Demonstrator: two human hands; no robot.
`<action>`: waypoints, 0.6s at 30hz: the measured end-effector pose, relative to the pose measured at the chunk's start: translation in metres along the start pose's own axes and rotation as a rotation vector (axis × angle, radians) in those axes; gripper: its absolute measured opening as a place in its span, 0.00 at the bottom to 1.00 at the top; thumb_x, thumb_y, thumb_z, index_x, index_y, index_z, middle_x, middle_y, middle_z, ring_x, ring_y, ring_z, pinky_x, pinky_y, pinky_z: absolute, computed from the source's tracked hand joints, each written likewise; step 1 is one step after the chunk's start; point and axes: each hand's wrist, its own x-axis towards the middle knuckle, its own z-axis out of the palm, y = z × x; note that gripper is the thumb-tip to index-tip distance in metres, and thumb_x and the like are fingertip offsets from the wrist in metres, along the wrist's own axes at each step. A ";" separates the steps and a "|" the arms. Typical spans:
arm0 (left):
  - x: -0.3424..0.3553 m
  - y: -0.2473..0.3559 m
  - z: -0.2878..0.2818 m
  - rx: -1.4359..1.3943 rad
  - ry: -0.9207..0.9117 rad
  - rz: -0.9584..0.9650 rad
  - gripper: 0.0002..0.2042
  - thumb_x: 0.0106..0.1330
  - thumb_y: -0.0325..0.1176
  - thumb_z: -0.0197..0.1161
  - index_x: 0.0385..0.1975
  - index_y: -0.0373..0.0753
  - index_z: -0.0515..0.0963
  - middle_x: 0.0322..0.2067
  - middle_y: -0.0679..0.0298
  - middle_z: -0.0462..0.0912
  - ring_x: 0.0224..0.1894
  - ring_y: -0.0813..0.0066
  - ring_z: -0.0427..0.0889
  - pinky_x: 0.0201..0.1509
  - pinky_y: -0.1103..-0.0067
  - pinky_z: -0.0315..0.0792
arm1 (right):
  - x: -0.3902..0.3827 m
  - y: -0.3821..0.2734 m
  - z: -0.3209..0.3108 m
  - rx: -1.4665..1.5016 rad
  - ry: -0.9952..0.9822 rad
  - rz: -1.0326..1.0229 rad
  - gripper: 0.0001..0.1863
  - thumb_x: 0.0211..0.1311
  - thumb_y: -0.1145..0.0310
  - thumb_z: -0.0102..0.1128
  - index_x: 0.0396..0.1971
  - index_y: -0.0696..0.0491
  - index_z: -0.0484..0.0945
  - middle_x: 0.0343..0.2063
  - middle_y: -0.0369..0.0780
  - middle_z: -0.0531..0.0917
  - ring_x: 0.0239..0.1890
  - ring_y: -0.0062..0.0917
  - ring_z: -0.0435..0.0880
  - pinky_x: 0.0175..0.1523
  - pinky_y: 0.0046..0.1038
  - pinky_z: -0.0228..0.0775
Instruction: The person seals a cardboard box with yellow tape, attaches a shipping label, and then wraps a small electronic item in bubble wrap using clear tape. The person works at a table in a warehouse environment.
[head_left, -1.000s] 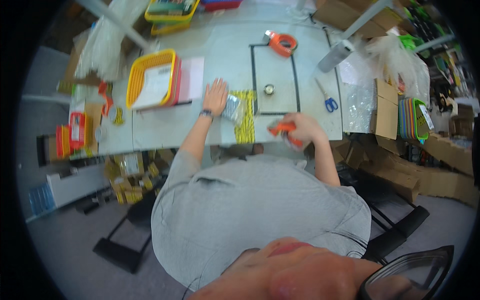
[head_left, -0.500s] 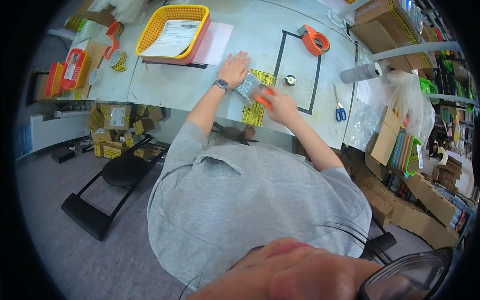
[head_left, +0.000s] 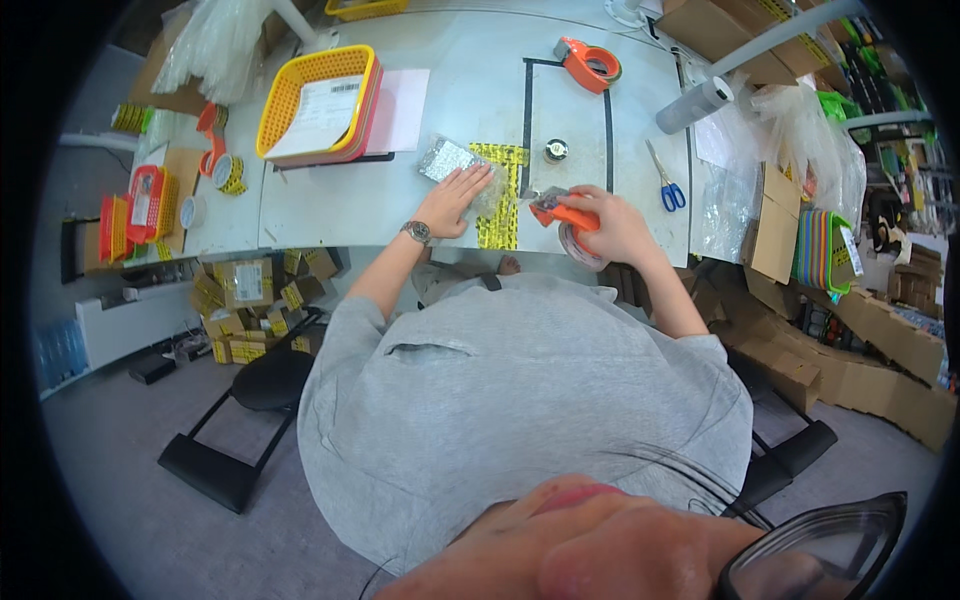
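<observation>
My left hand point(head_left: 450, 203) lies flat with fingers stretched out, pressing on a small packet in silvery bubble wrap point(head_left: 447, 157). Part of the packet is hidden under the fingers. Beside it, yellow tape with black print point(head_left: 498, 232) is stuck to the table, running to the near edge. My right hand point(head_left: 610, 228) grips an orange tape dispenser point(head_left: 577, 216) by its top, just right of the yellow tape. The dispenser's roll point(head_left: 582, 250) hangs over the table's near edge. Beyond it stands a small round dark-and-white item point(head_left: 556, 150).
A second orange tape dispenser point(head_left: 589, 66) lies farther back. Blue-handled scissors point(head_left: 668, 187) and a grey cylinder point(head_left: 694, 105) are at the right. Stacked yellow and red baskets point(head_left: 365, 118) hold a printed sheet point(head_left: 322, 115) at the left. A black chair point(head_left: 262, 384) stands on the floor.
My right hand has drawn the dispenser right and toward me, off the packet. My left hand has moved nearer to me, its fingers now on the packet. The view has shifted.
</observation>
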 end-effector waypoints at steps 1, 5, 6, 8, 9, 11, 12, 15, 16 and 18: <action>0.001 0.000 0.002 0.002 0.047 0.004 0.45 0.45 0.21 0.57 0.72 0.43 0.57 0.73 0.58 0.58 0.74 0.62 0.59 0.76 0.62 0.54 | 0.003 0.002 -0.007 0.027 0.016 -0.005 0.24 0.52 0.62 0.64 0.52 0.40 0.83 0.56 0.37 0.80 0.49 0.37 0.84 0.52 0.35 0.78; 0.019 -0.001 0.014 -0.003 0.201 -0.039 0.44 0.44 0.23 0.62 0.70 0.43 0.61 0.70 0.61 0.65 0.70 0.63 0.66 0.74 0.64 0.58 | 0.034 0.001 -0.047 0.066 0.108 -0.083 0.23 0.53 0.62 0.62 0.53 0.38 0.84 0.55 0.37 0.81 0.51 0.36 0.83 0.54 0.34 0.76; 0.025 0.000 0.016 0.003 0.201 -0.079 0.43 0.44 0.24 0.64 0.70 0.43 0.63 0.68 0.61 0.68 0.69 0.63 0.68 0.73 0.65 0.59 | 0.042 -0.002 -0.058 0.054 0.125 -0.126 0.23 0.52 0.62 0.62 0.52 0.39 0.84 0.54 0.37 0.82 0.51 0.36 0.84 0.54 0.34 0.76; 0.036 0.003 0.018 -0.149 0.386 -0.137 0.40 0.45 0.26 0.69 0.66 0.43 0.68 0.63 0.61 0.74 0.63 0.63 0.74 0.68 0.66 0.65 | 0.059 -0.010 -0.080 0.033 0.162 -0.206 0.23 0.52 0.62 0.62 0.52 0.40 0.84 0.53 0.37 0.83 0.51 0.36 0.84 0.54 0.34 0.76; 0.040 0.006 0.017 -0.225 0.461 -0.175 0.39 0.45 0.27 0.71 0.64 0.43 0.70 0.60 0.61 0.78 0.60 0.62 0.78 0.66 0.67 0.68 | 0.066 -0.015 -0.089 0.025 0.141 -0.167 0.23 0.51 0.62 0.62 0.52 0.41 0.84 0.52 0.37 0.84 0.51 0.36 0.84 0.54 0.34 0.76; 0.047 0.010 0.013 -0.261 0.590 -0.194 0.36 0.45 0.29 0.74 0.61 0.42 0.73 0.55 0.60 0.81 0.54 0.61 0.81 0.61 0.67 0.71 | 0.080 -0.025 -0.102 0.033 0.136 -0.167 0.23 0.51 0.61 0.62 0.51 0.41 0.85 0.50 0.36 0.85 0.50 0.35 0.84 0.53 0.33 0.75; 0.049 0.012 0.010 -0.277 0.646 -0.222 0.35 0.45 0.30 0.75 0.60 0.42 0.75 0.52 0.59 0.83 0.52 0.60 0.83 0.58 0.67 0.73 | 0.087 -0.031 -0.105 0.040 0.106 -0.166 0.24 0.49 0.63 0.62 0.50 0.41 0.85 0.48 0.38 0.86 0.48 0.35 0.84 0.53 0.33 0.76; 0.051 0.014 0.003 -0.248 0.675 -0.256 0.34 0.44 0.31 0.76 0.57 0.41 0.76 0.50 0.57 0.84 0.49 0.59 0.83 0.55 0.68 0.76 | 0.098 -0.042 -0.111 0.051 0.073 -0.157 0.27 0.47 0.71 0.59 0.52 0.50 0.83 0.48 0.41 0.85 0.48 0.35 0.84 0.55 0.30 0.74; 0.051 0.013 0.002 -0.253 0.666 -0.258 0.35 0.43 0.31 0.76 0.58 0.41 0.76 0.50 0.57 0.83 0.49 0.59 0.83 0.55 0.68 0.76 | 0.103 -0.045 -0.113 0.049 0.058 -0.153 0.27 0.47 0.71 0.59 0.52 0.49 0.84 0.48 0.41 0.85 0.47 0.35 0.84 0.54 0.30 0.74; 0.050 0.009 0.002 -0.265 0.664 -0.253 0.36 0.43 0.31 0.76 0.58 0.41 0.74 0.50 0.57 0.83 0.49 0.58 0.83 0.55 0.68 0.76 | 0.112 -0.048 -0.116 0.047 0.030 -0.139 0.27 0.47 0.71 0.58 0.52 0.48 0.84 0.46 0.41 0.86 0.46 0.34 0.84 0.53 0.31 0.75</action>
